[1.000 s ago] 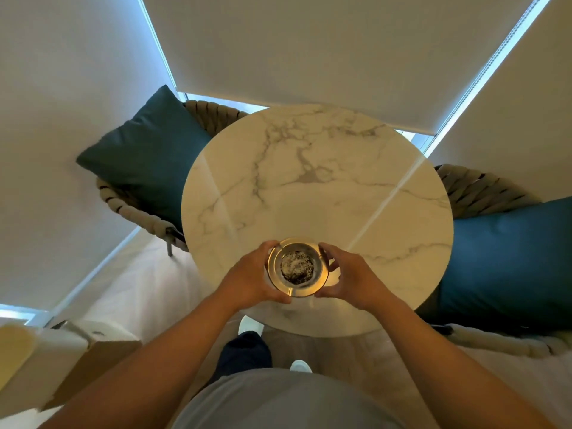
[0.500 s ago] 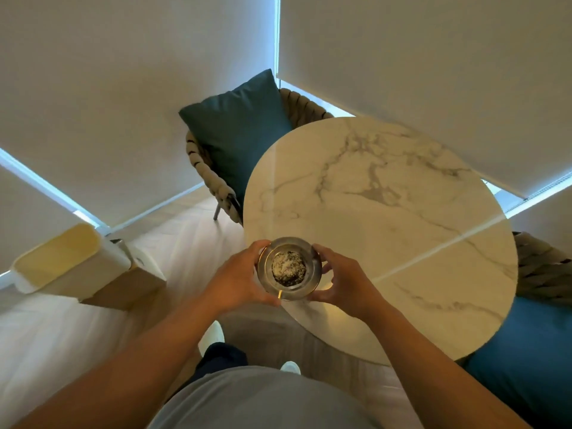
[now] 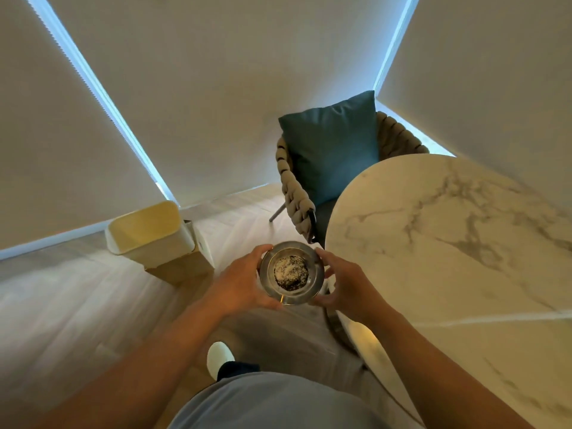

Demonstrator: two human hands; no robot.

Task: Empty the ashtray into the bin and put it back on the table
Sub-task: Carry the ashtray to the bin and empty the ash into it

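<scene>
A round metal ashtray (image 3: 312, 284) holding a grey and dark heap of ash hangs over the floor, just left of the table edge. My left hand (image 3: 240, 281) grips its left rim and my right hand (image 3: 348, 287) its right rim. The ashtray is level. A cream bin (image 3: 154, 239) with an open top stands on the floor to the left and a bit farther away. The round marble table (image 3: 458, 249) fills the right side.
A woven chair (image 3: 294, 193) with a teal cushion (image 3: 334, 147) stands behind the table, against the blinds. A cardboard box (image 3: 182, 269) sits against the bin. Pale wood floor (image 3: 77, 305) lies between me and the bin. My white slipper (image 3: 219, 357) shows below.
The ashtray has come off the table and now hangs over the floor. My view has swung left, bringing the bin closer to the middle and pushing the table to the right.
</scene>
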